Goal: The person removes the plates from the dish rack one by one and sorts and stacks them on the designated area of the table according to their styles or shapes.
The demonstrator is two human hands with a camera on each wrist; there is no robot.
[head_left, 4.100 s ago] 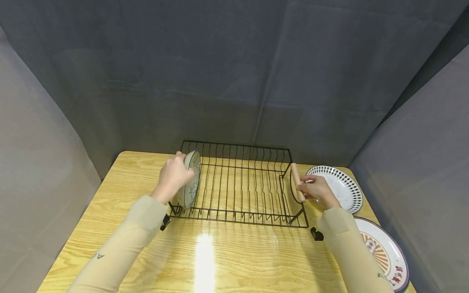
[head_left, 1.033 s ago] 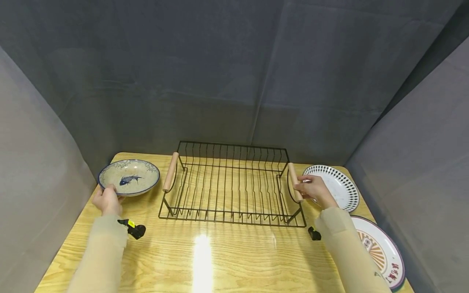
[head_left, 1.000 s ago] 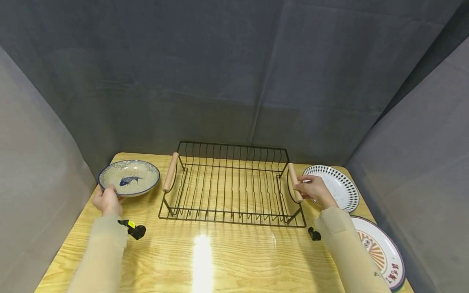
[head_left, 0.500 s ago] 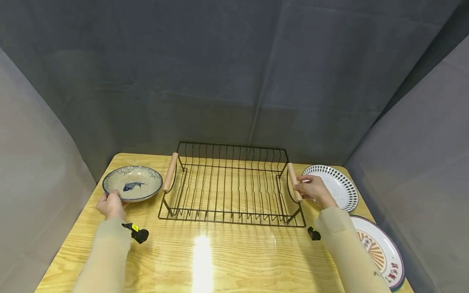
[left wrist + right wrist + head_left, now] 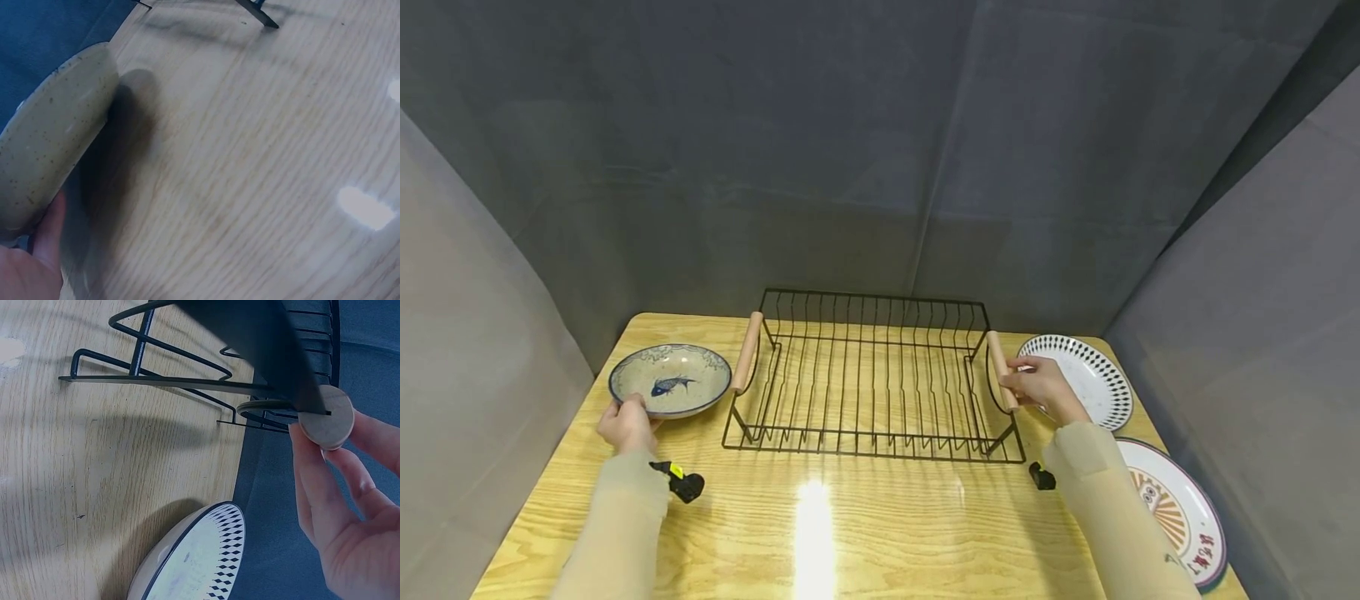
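My left hand point(image 5: 627, 423) pinches the near rim of a shallow speckled bowl point(image 5: 703, 375) with a blue rim and a blue fish inside. The bowl faces up, left of a black wire dish rack point(image 5: 872, 456). In the left wrist view, the outside of the bowl point(image 5: 56, 125) shows above its shadow on the table. At the rack's right end, my right hand point(image 5: 1047, 393) grips the wooden handle point(image 5: 1000, 367). The right wrist view shows fingers around the round end of that handle point(image 5: 328, 419). A matching wooden handle point(image 5: 747, 354) is on the rack's left end.
A white plate point(image 5: 1097, 383) with a black diamond border lies right of the rack, behind my right hand. Nearer, a white plate point(image 5: 1202, 508) with an orange ray pattern lies partly under my right sleeve. A dark curtain point(image 5: 880, 167) hangs behind the wooden table point(image 5: 887, 533).
The left hand has taken the bowl from upright at the rack's left end to face-up on the left, then slightly nearer and rightward. The right hand keeps hold of the handle.
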